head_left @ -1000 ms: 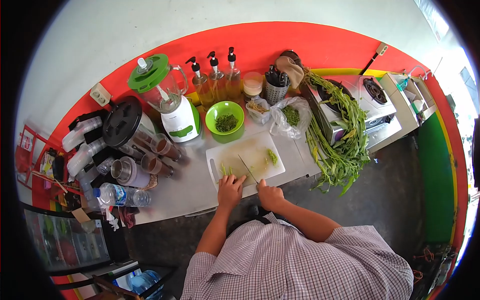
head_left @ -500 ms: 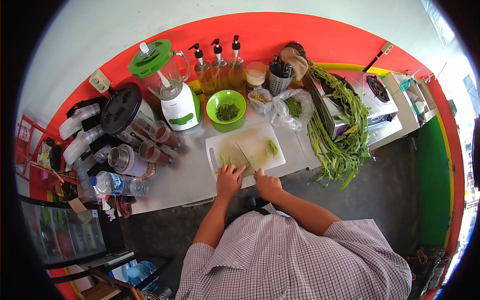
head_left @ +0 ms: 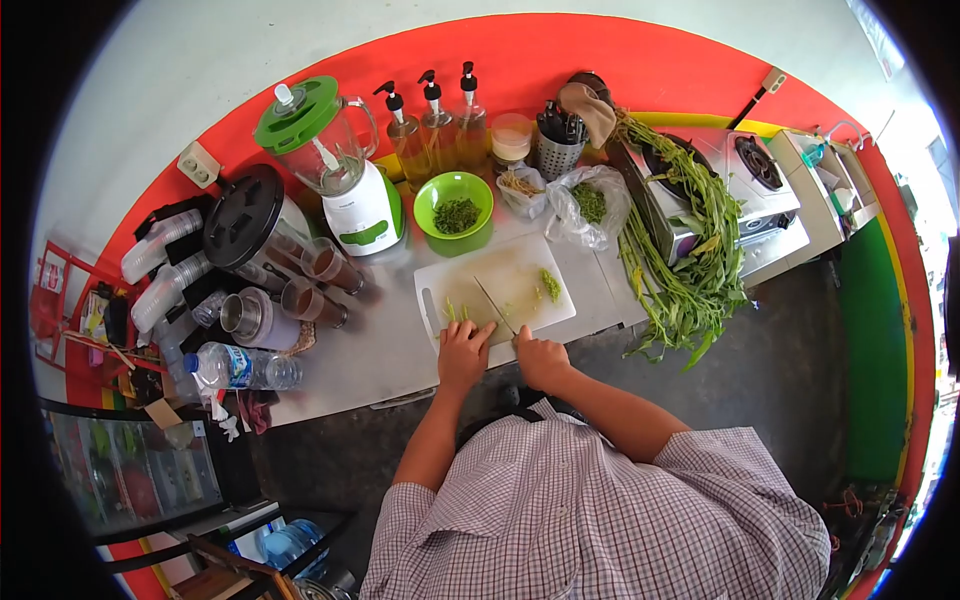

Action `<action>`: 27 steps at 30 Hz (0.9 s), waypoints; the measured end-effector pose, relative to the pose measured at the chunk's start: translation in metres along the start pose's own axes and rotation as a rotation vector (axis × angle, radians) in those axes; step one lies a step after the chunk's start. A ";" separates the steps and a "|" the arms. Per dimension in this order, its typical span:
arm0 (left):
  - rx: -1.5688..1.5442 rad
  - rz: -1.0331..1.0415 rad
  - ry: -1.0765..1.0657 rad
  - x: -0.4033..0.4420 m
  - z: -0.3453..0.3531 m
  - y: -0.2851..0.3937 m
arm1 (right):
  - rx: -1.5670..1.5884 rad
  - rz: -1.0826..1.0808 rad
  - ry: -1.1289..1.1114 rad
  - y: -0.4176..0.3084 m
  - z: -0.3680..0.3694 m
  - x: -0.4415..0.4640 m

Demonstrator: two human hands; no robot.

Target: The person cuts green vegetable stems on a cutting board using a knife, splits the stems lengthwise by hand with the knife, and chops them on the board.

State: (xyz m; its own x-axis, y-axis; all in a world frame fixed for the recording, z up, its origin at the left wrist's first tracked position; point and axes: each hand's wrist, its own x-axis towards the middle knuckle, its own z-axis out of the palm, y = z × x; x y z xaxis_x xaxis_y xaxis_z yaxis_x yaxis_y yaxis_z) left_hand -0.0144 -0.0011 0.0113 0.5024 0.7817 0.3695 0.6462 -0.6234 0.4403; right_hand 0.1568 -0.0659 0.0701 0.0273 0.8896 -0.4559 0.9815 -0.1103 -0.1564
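My right hand [head_left: 542, 360] is closed round the handle of a knife [head_left: 492, 302], whose blade points up and left over a white cutting board [head_left: 437, 274]. My left hand [head_left: 464, 354] rests on the board's near edge, fingers on thin green stems [head_left: 452, 311] left of the blade; whether it pinches them is too small to tell. Chopped green pieces [head_left: 550, 285] lie at the right of the board. Behind it stands a green bowl [head_left: 471, 184] with chopped greens [head_left: 457, 215]. A plastic bag [head_left: 605, 232] of chopped greens lies to the bowl's right.
Long leafy stems [head_left: 690, 290] drape over the stove [head_left: 735, 175] and the counter's edge. A blender [head_left: 362, 215], pump bottles [head_left: 438, 135] and a utensil holder [head_left: 560, 158] line the back. Brown-filled cups [head_left: 318, 305] and a water bottle [head_left: 245, 368] stand or lie at left.
The view has shifted slightly, moving the counter up in the picture since the first frame. Both hands keep about the same places at the board, with the knife still in my right hand.
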 end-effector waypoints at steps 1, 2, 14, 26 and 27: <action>-0.006 0.005 -0.007 0.000 0.001 -0.001 | 0.005 -0.007 -0.005 -0.001 0.000 -0.005; -0.011 0.009 -0.014 -0.001 0.002 -0.002 | 0.006 -0.009 -0.006 -0.001 0.006 -0.008; 0.076 0.010 -0.062 0.005 -0.007 0.013 | 0.112 0.013 0.007 0.001 0.015 -0.005; 0.164 -0.056 -0.121 0.027 -0.006 0.034 | 0.353 0.141 0.126 0.042 0.026 0.001; 0.156 -0.051 -0.124 0.031 -0.004 0.036 | 0.338 0.149 0.129 0.047 0.024 0.000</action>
State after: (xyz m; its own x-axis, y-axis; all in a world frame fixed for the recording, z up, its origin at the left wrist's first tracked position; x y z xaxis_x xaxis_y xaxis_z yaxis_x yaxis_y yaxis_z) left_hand 0.0224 0.0001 0.0417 0.5270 0.8147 0.2421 0.7490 -0.5798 0.3207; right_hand 0.1988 -0.0814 0.0419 0.2099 0.8988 -0.3850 0.8479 -0.3633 -0.3860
